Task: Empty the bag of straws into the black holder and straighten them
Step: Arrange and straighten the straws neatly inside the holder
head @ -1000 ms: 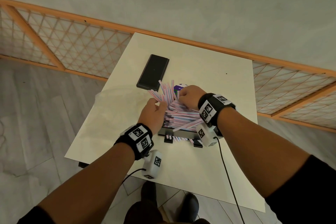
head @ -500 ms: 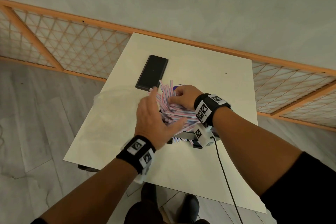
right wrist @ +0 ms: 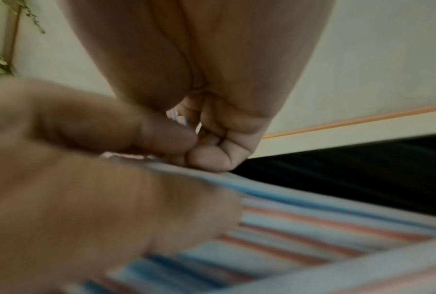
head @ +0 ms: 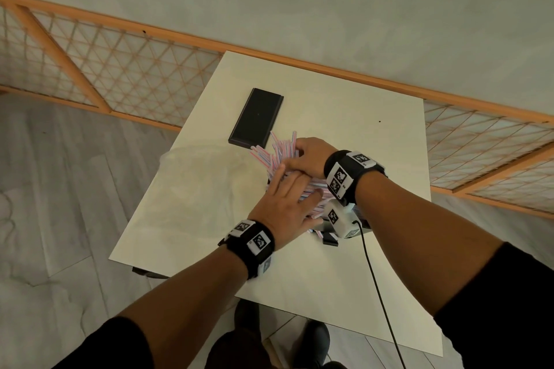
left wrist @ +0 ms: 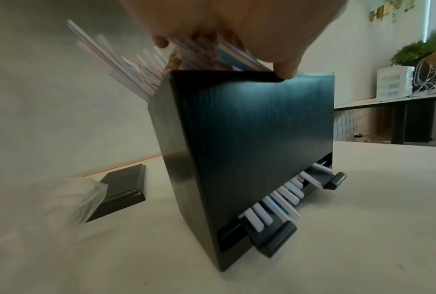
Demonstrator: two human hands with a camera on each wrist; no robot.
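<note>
Head view, centre of frame: left hand [head: 284, 207] is pressing flat, fingers straight, on straws [head: 277, 153] heaped slantwise across black holder [left wrist: 249, 143]; their long axis is running toward upper left. Right hand [head: 308, 159], fingers curled, is gripping their far ends.

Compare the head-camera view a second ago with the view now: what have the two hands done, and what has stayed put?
The left hand left the near-left side of the straws and now lies flat on top of the pile, fingers straight, against the right hand. The right hand stayed curled on the straws' far end. The black holder, black lid and empty bag have not moved.
</note>
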